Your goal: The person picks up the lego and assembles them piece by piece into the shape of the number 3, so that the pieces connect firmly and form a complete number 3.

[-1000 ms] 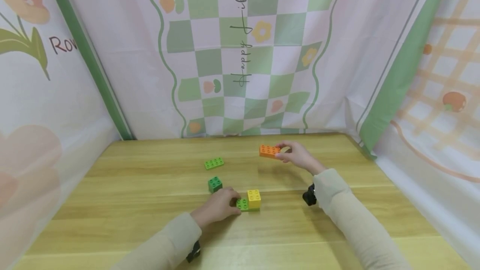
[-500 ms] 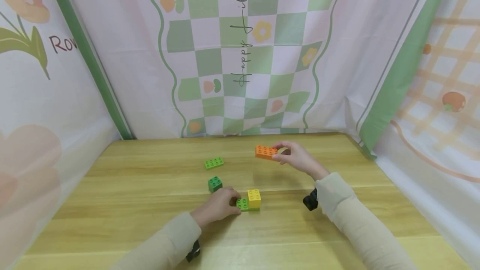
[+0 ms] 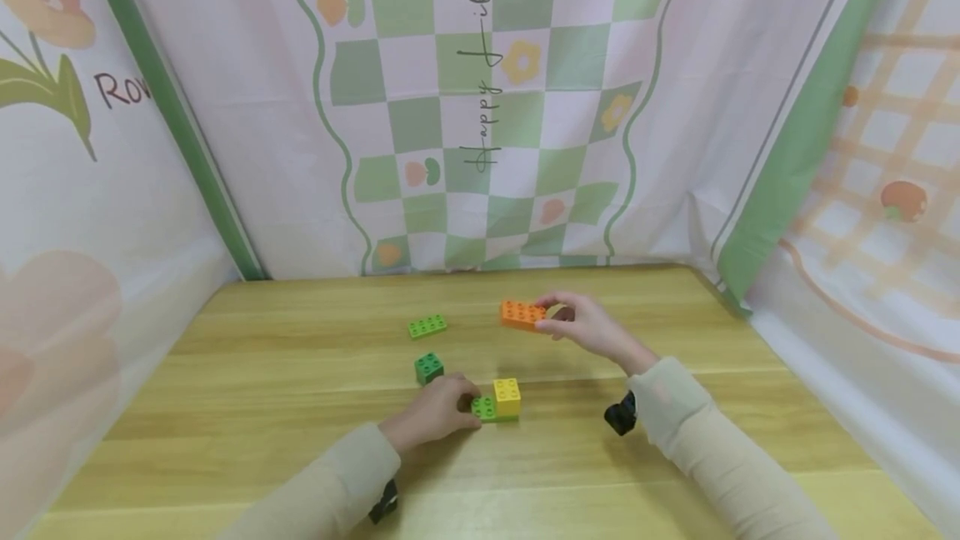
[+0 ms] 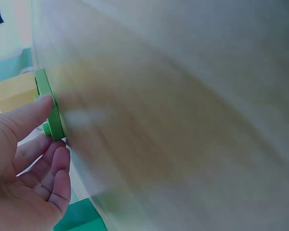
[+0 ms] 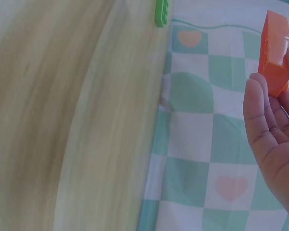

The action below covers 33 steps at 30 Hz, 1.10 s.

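Observation:
My right hand [image 3: 592, 327] pinches an orange toy building brick [image 3: 519, 314] by its right end, raised above the table; the right wrist view shows the orange brick [image 5: 276, 50] between thumb and fingers. Lower and to the left, my left hand [image 3: 435, 408] grips the left end of a flat light-green brick [image 3: 483, 408] on the table. A square yellow brick [image 3: 507, 396] sits on that flat brick's right half. In the left wrist view the thumb lies on the flat green brick [image 4: 51, 108], with fingers under its near end.
A dark-green square brick [image 3: 429, 367] stands just behind my left hand. Farther back lies another flat light-green brick [image 3: 427, 326]. The wooden table [image 3: 300, 373] ends at a checkered curtain [image 3: 495, 215], with more curtains on both sides.
My right hand has carried the orange brick leftward and slightly nearer to me. The left hand and the bricks on the table stay where they were.

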Each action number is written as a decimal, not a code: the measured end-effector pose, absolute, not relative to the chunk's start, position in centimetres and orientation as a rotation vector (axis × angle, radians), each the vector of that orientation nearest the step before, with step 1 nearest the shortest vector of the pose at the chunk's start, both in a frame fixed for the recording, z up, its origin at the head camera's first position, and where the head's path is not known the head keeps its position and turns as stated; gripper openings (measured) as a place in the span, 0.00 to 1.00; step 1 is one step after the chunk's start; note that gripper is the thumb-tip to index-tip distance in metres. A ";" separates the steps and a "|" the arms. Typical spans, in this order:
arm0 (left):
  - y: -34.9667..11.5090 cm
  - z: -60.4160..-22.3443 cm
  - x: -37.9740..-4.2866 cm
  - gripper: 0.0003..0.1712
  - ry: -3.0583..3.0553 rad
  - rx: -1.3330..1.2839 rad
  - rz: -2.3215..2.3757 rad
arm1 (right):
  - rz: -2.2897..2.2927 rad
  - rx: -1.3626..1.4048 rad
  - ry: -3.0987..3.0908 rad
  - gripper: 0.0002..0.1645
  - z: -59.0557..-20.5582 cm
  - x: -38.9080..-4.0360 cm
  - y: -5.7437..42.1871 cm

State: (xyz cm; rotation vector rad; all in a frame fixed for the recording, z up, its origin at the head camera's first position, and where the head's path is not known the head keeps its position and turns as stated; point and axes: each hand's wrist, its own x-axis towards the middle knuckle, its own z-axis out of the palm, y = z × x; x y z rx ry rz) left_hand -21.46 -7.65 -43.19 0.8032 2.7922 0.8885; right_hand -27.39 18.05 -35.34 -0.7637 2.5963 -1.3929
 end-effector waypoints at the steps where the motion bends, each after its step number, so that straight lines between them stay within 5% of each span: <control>1: -7.7 -43.2 -21.5 0.20 2.791 0.803 0.890 | -1.394 -0.761 2.596 0.24 -35.8 -27.6 18.2; 33: -7.9 -43.5 -21.7 0.22 2.748 0.813 0.957 | -1.416 -0.845 2.424 0.23 -38.3 -24.3 16.3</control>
